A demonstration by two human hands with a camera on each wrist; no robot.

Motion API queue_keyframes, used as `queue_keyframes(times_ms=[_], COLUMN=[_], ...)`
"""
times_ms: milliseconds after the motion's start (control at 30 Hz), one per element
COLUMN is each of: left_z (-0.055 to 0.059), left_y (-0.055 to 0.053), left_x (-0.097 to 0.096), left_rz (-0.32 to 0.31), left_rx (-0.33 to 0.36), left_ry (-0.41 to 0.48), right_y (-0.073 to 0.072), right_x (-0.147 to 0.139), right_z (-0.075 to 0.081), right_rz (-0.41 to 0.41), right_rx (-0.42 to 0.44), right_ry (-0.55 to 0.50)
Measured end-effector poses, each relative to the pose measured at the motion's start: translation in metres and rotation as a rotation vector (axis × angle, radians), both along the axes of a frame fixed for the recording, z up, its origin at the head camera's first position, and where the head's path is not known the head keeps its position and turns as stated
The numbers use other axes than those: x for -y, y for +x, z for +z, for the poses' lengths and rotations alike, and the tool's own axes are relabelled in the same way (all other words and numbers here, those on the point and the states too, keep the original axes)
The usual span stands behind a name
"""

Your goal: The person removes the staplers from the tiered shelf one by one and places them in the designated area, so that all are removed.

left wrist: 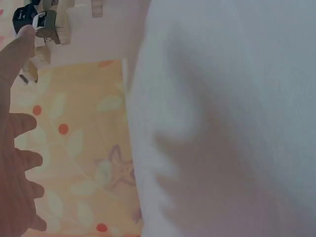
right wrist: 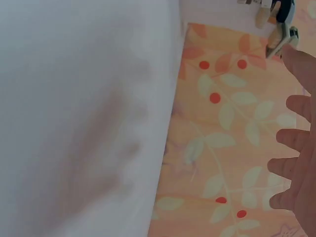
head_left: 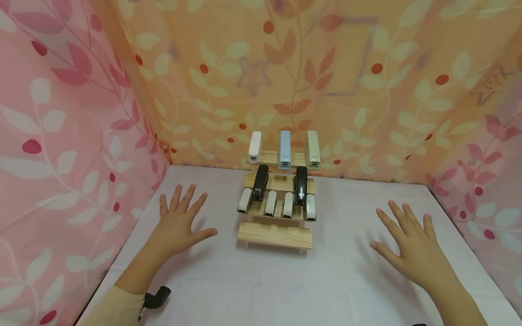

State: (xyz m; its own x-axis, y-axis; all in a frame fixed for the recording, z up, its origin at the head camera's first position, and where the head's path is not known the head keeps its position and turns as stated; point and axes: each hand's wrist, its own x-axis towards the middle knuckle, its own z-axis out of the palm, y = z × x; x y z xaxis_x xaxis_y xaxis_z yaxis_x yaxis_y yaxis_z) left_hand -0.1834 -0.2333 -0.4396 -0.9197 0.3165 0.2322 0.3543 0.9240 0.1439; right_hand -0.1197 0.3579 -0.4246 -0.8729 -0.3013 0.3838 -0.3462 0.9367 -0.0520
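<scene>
A stepped wooden rack (head_left: 275,234) stands mid-table in the head view, its lowest step bare. On the top step sit a white stapler (head_left: 254,147), a blue stapler (head_left: 285,150) and a pale green stapler (head_left: 313,150). Two black staplers, one on the left (head_left: 260,183) and one on the right (head_left: 301,185), lean across the middle steps. Several small white staplers (head_left: 271,203) line the step below them. My left hand (head_left: 176,225) hovers left of the rack, fingers spread, holding nothing. To the rack's right, my right hand (head_left: 412,249) is likewise spread and holds nothing.
White cloth covers the table (head_left: 261,290). Patterned curtains close it in at the back (head_left: 228,99), the left (head_left: 61,181) and the right (head_left: 485,181). A black strap end (head_left: 157,298) sticks out at the left wrist.
</scene>
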Motion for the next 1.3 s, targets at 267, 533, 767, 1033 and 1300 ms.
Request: queue_keyframes(times_ms=[267, 533, 767, 1033, 1300], left_z=[0.003, 0.004, -0.001, -0.008, -0.014], left_y=[-0.003, -0.003, -0.003, 0.002, 0.002], left_x=[-0.011, -0.022, -0.032, -0.041, -0.053], left_rz=[-0.010, -0.032, -0.060, -0.082, -0.166], left_rx=[0.047, 0.074, 0.167, 0.330, 0.396], left_ry=[0.143, 0.273, 0.463, 0.664, 0.862], right_y=[-0.006, -0.013, -0.018, -0.025, -0.035], right_x=[0.015, 0.029, 0.049, 0.067, 0.080], right_z=[0.013, 0.025, 0.043, 0.058, 0.065], right_rz=[0.004, 0.004, -0.029, -0.024, 0.006], right_rx=[0.014, 0.018, 0.061, 0.072, 0.045], right_ry=[-0.144, -0.232, -0.346, -0.441, -0.525])
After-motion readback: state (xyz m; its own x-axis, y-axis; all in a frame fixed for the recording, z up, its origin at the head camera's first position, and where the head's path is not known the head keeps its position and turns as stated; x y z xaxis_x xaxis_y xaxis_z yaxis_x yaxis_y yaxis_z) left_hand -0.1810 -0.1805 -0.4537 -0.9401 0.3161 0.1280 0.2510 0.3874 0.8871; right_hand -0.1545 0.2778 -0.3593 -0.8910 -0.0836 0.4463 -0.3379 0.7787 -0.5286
